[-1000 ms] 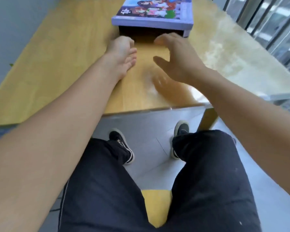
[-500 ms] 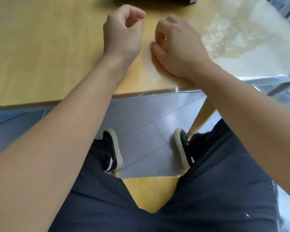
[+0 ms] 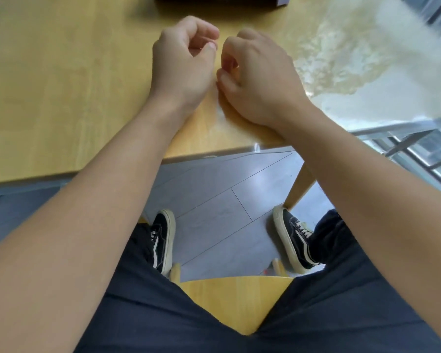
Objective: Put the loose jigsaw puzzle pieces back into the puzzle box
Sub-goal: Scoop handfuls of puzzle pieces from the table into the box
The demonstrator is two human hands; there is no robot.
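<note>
Only the near edge of the puzzle box (image 3: 281,1) shows, as a dark strip with a purple corner at the top of the head view. No loose puzzle pieces are visible on the wooden table (image 3: 61,85). My left hand (image 3: 182,62) and my right hand (image 3: 257,77) rest side by side on the table, a short way in front of the box and close to the near edge. The fingers of both hands are curled inward, and I see nothing held in either.
The table's near edge (image 3: 112,171) runs under my forearms, and a table leg (image 3: 298,189) stands at the right. Below are grey floor, my dark trousers, black shoes and a wooden chair seat (image 3: 234,301). A window railing (image 3: 405,146) is at the right.
Both hands have drawn back from the box opening toward the near table edge and curled their fingers. The view has tilted down, so most of the box has left the frame.
</note>
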